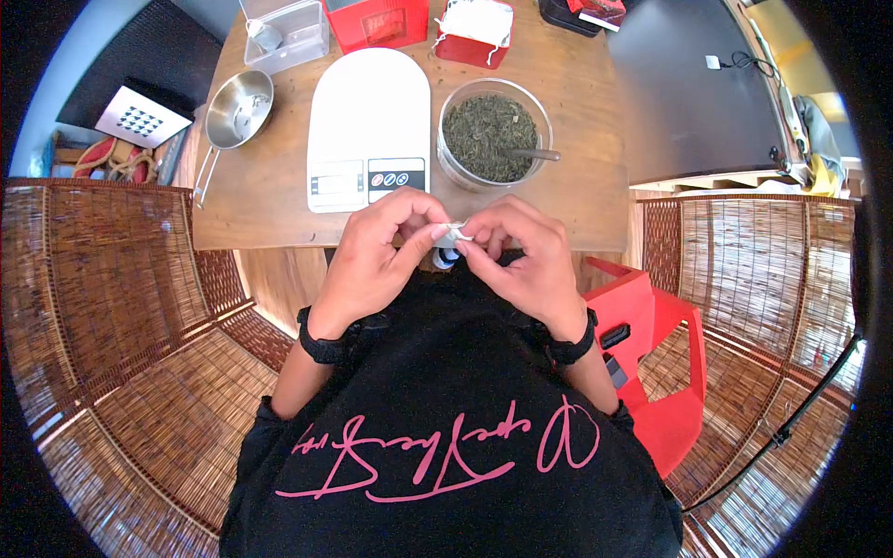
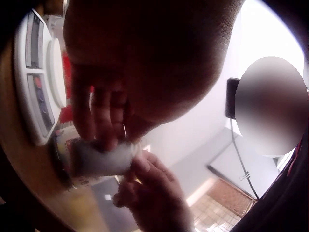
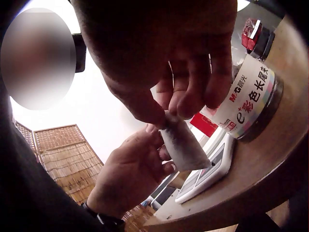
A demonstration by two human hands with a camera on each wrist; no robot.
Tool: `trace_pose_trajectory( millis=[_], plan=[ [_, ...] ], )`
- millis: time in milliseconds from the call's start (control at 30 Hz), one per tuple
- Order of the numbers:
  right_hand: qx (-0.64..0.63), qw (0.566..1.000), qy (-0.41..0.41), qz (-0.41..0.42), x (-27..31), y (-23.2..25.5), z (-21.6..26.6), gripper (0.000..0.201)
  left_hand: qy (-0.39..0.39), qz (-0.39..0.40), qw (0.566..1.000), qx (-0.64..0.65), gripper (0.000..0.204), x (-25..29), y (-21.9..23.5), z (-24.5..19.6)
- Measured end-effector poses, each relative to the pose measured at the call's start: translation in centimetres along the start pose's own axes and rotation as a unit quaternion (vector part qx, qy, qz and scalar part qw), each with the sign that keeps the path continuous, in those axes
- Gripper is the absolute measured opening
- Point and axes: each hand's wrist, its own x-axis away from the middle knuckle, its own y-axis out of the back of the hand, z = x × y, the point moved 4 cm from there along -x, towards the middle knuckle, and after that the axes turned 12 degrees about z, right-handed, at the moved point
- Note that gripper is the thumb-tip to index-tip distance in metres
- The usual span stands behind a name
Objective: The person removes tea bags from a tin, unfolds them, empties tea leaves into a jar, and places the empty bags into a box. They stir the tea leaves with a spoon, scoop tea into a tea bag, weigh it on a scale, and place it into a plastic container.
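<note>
So both hands are up in front of the chest, angled inward so the fingertips nearly meet. The left hand [image 1: 377, 256] has thumb and index finger pinched on a small whitish pouch [image 3: 186, 147], and the right hand [image 1: 526, 256] is clamped on it the same way, thumb against index, both near its top. Rest of the right fingers are bent with little gaps between them. The pouch body hangs tilted below the right fingertips; can't really tell what's in it. Both wrists wear a black band [image 1: 326, 349].

Just beyond the fingers on the tabletop [image 1: 279, 209]: a round tub [image 1: 448, 170] of dried dark-green leaves [image 1: 479, 121] with a spoon [image 1: 538, 153] in it, a touch to the right, and a white scale [image 1: 367, 112] to the left. Farther left of the fingers there's a steel pan [image 1: 223, 126], and well past the tub a red box [image 1: 465, 51].
</note>
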Motion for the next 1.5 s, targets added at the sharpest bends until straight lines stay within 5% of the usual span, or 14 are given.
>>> trace_pose_trajectory(
  millis=[933,1500],
  plan=[
    [0.033,0.99,-0.017,0.135,0.0,-0.39,0.22,0.014,0.068,0.034,0.997,0.021,0.009,0.5,-0.18,0.79],
    [0.001,0.993,-0.025,0.111,0.32,-0.43,0.06,0.015,0.046,0.033,0.998,0.013,0.009,0.42,-0.03,0.23]
  ],
)
